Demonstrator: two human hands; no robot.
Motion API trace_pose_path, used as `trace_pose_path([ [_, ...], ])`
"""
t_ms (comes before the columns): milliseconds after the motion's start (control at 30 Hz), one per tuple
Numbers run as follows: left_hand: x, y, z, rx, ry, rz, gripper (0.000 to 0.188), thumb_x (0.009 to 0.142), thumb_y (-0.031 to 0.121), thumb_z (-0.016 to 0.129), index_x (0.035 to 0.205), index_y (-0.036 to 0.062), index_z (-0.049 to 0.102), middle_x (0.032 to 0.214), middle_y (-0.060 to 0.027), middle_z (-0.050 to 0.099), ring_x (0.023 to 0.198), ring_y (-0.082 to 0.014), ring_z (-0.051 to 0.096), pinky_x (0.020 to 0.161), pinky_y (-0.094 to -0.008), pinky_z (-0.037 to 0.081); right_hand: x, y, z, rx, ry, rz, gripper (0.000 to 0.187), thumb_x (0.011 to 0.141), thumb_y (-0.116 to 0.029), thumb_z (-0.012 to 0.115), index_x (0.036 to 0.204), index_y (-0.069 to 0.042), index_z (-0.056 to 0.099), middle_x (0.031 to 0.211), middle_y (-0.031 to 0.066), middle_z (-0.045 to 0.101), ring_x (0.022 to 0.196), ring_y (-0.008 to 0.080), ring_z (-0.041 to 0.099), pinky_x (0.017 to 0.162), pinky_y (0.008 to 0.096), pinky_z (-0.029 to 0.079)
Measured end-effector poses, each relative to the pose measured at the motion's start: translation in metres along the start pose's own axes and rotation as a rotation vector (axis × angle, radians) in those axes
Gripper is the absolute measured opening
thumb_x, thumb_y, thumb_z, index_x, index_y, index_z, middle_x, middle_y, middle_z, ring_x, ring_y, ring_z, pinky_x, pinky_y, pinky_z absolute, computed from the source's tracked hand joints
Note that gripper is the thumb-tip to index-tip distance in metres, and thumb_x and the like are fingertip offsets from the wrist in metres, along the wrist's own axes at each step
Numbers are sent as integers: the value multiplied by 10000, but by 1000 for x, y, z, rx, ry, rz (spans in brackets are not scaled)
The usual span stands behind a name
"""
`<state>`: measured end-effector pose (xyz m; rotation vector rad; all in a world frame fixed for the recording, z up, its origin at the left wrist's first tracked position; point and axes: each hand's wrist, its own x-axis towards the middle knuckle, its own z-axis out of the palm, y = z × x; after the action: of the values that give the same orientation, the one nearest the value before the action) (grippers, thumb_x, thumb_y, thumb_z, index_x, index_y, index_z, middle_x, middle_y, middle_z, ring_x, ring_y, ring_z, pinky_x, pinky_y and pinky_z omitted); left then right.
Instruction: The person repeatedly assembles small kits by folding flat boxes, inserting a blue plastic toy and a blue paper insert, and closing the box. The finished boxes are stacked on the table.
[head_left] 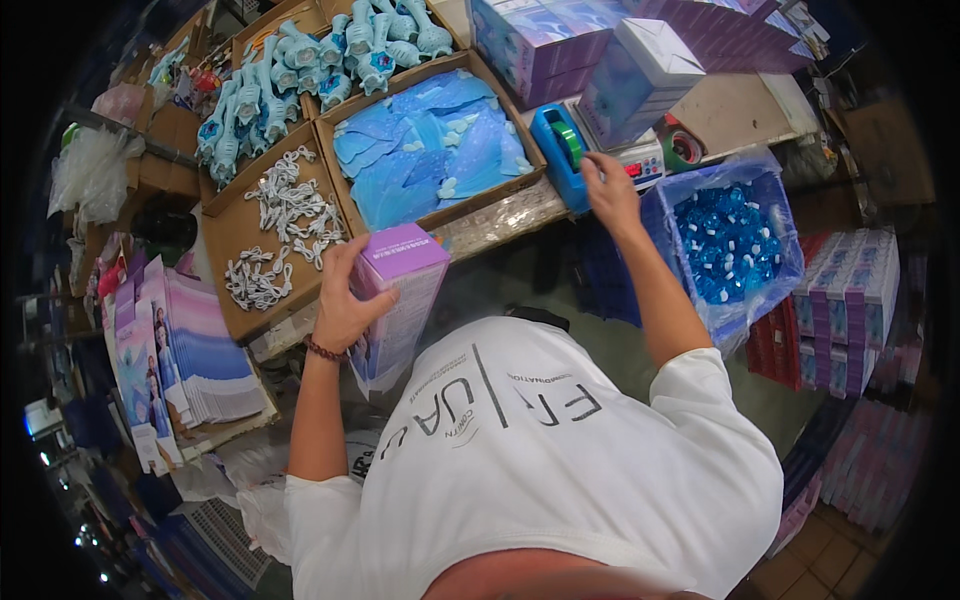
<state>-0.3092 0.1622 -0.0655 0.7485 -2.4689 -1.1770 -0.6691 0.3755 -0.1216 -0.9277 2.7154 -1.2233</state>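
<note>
My left hand (pixel 350 305) is wrapped round an upright purple and white carton (pixel 402 290), held against the front of my shirt, its purple end facing up. At the bench edge my right hand (pixel 610 190) is at the blue tape dispenser (pixel 556 150), which carries a roll of green tape (pixel 568 137). Its fingertips are drawn together by the dispenser's right side; whatever lies between them is too small to make out. Just behind that hand, a closed carton (pixel 640 85) stands on a digital scale (pixel 645 160) with a red display.
Across the bench are trays of white cables (pixel 290 215), blue fabric pieces (pixel 430 140) and light-blue toy handles (pixel 375 65). A lined blue bin (pixel 665 250) of small blue bottles (pixel 728 240) stands right. Flat printed cartons (pixel 205 345) lie left; stacked cartons (pixel 550 40) stand behind.
</note>
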Motion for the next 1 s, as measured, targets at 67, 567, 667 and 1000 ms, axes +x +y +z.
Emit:
trace_pose_path([
  [67, -5, 15, 20, 22, -1, -8, 757, 644, 226, 824, 1325, 88, 524, 1288, -177, 425, 1187, -330, 489, 991, -402, 434, 14, 57, -15, -116, -249, 305, 508, 906, -462, 552, 1181, -46, 655, 1168, 200, 654, 1115, 365, 604, 963, 409, 446],
  [567, -13, 82, 95, 145, 48, -105, 672, 636, 228, 821, 1240, 78, 566, 1295, -186, 432, 1189, -342, 492, 1004, -402, 418, -13, 104, -1, 634, -150, 309, 253, 833, -197, 713, 888, 50, 701, 794, 34, 655, 708, 105, 574, 677, 267, 450],
  [667, -19, 80, 92, 198, 117, -109, 647, 622, 216, 824, 1208, 78, 587, 1282, -178, 442, 1168, -325, 507, 988, -397, 430, -35, 121, -4, 676, -233, 527, 221, 897, -187, 683, 963, 24, 684, 852, 49, 669, 741, 120, 624, 658, 256, 504],
  [1000, -60, 66, 63, 472, 358, 1, 550, 587, 252, 833, 1092, 125, 653, 1212, -207, 513, 1040, -395, 586, 854, -440, 519, -89, 64, 63, 1196, -591, 969, 165, 975, -188, 597, 1078, -59, 595, 883, 28, 629, 758, 139, 633, 674, 285, 577],
])
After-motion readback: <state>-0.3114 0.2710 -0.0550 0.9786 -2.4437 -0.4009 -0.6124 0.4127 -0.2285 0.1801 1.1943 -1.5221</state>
